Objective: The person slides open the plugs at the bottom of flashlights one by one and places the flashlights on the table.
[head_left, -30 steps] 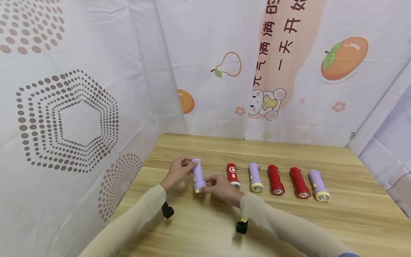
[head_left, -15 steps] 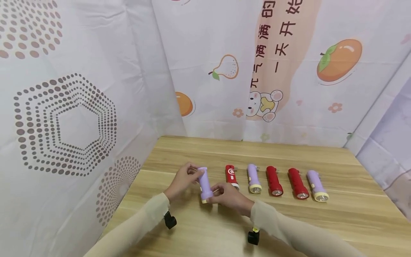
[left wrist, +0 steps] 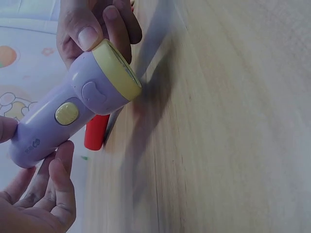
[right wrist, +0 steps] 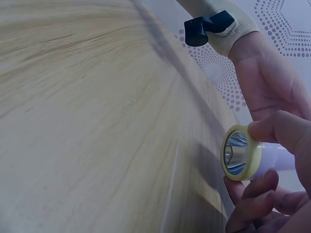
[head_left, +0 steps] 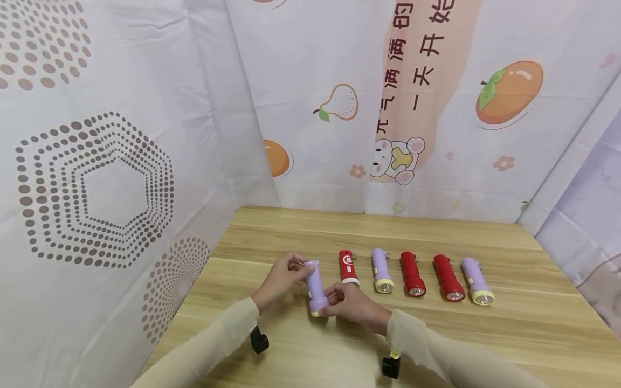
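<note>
A purple flashlight [head_left: 316, 288] with a yellow head ring is held above the table between both hands, head end tilted toward the person. My left hand [head_left: 280, 280] pinches its tail end between thumb and fingers. At the head end, my right hand [head_left: 356, 307] grips the yellow ring [right wrist: 254, 154] with thumb and fingertips. A yellow switch [left wrist: 67, 113] shows on the barrel in the left wrist view. The reflector [right wrist: 235, 154] faces the right wrist camera; whether it is lit, I cannot tell.
Right of the hands lies a row: a red flashlight with a white head [head_left: 347, 267], a purple one [head_left: 381, 268], two red ones [head_left: 411, 271] [head_left: 447, 275] and another purple one [head_left: 475, 277]. The wooden table [head_left: 388, 231] meets printed curtains [head_left: 310, 183] at back and left.
Both hands have moved right and nearer to the person, carrying the purple flashlight between them. The view has shifted slightly; the row of flashlights keeps its arrangement.
</note>
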Action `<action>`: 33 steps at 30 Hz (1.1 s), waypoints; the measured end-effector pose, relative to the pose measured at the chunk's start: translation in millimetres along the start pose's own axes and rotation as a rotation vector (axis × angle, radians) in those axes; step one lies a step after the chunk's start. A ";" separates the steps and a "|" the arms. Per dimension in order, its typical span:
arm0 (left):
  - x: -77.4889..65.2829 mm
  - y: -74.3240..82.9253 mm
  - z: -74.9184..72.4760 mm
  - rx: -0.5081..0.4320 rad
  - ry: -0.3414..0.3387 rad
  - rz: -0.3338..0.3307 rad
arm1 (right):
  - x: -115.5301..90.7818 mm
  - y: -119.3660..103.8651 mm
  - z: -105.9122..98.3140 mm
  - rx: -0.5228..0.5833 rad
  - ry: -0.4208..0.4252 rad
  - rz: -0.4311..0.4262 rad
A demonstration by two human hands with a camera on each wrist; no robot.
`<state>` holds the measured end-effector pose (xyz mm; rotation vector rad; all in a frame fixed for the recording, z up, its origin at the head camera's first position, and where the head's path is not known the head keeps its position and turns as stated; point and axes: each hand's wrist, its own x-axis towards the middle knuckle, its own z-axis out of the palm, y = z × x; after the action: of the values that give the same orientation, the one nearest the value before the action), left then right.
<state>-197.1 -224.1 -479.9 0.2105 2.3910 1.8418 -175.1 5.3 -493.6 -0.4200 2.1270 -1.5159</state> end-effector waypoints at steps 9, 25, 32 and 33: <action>1.1 -4.1 4.1 0.008 -0.033 -0.001 | -0.6 7.1 -4.9 -0.008 -0.011 -0.002; -3.6 -1.0 9.7 0.067 -0.048 0.106 | 1.2 13.8 -13.4 -0.070 -0.015 -0.015; -6.8 -0.5 11.7 0.076 -0.065 0.183 | 1.8 18.1 -13.7 -0.099 -0.020 -0.044; -7.2 -0.5 12.1 0.074 -0.070 0.192 | 1.8 18.9 -13.7 -0.105 -0.021 -0.052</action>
<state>-187.9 -214.1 -483.5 0.5200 2.4688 1.7884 -183.6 21.5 -508.2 -0.5301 2.2022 -1.4252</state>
